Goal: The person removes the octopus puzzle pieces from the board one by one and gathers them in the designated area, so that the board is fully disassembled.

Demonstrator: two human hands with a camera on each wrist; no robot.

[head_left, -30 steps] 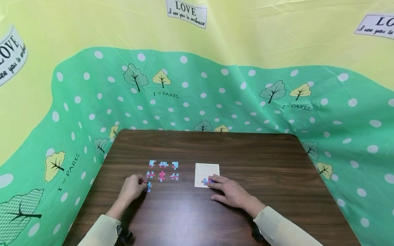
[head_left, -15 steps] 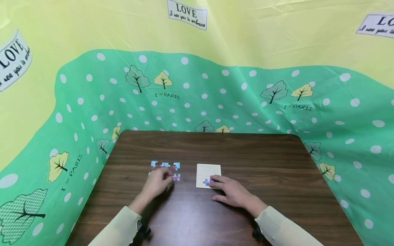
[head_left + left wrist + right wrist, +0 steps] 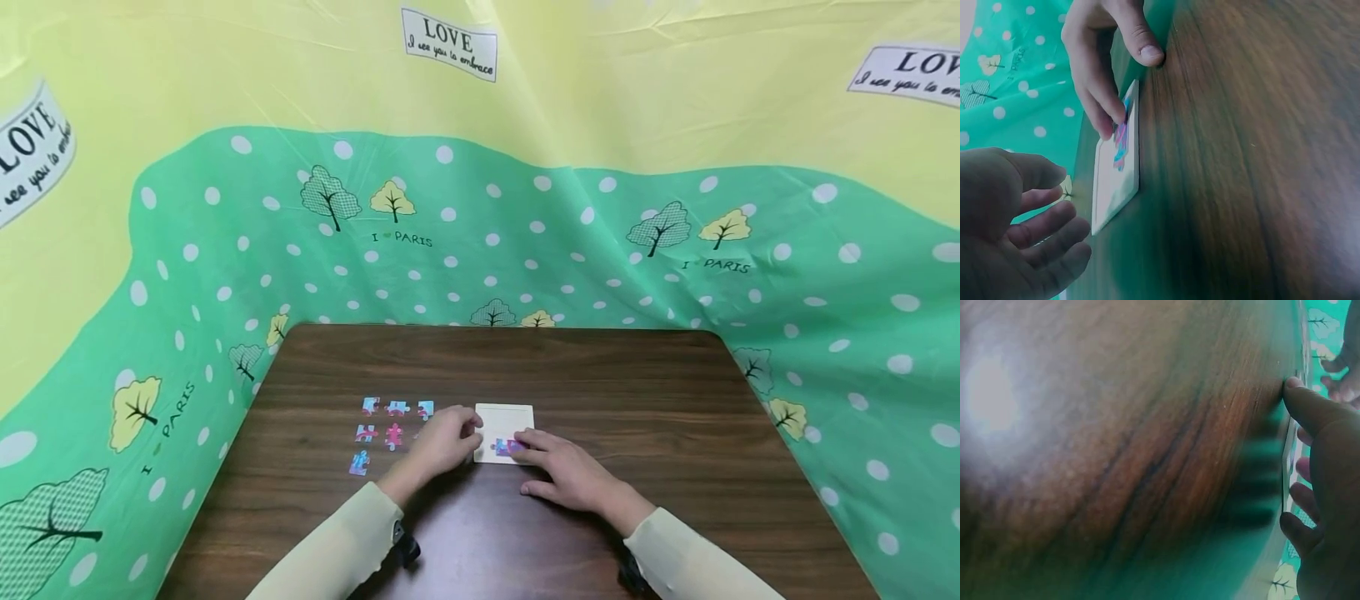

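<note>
A pale square puzzle tray (image 3: 504, 417) lies flat on the table, with joined blue and pink jigsaw pieces (image 3: 501, 447) along its near side. My right hand (image 3: 566, 473) rests its fingertips on these pieces, covering part of them, the thumb spread toward the table. At the tray's left edge hovers my left hand (image 3: 444, 440); in the left wrist view its fingers (image 3: 1054, 225) are loosely bent, with nothing seen between them. Left of it lie several loose jigsaw pieces, among them a pink one (image 3: 393, 436) and a lower-left blue one (image 3: 359, 463).
Dark wooden table (image 3: 630, 392) extends around the tray. A green and yellow patterned cloth (image 3: 525, 233) hangs behind and beside it. The left hand and forearm block part of the loose pieces from the head view.
My left hand has left the lower-left jigsaw piece, passed rightward over the loose pieces and come to the tray's left edge. That piece is now uncovered. My right hand has hardly moved.
</note>
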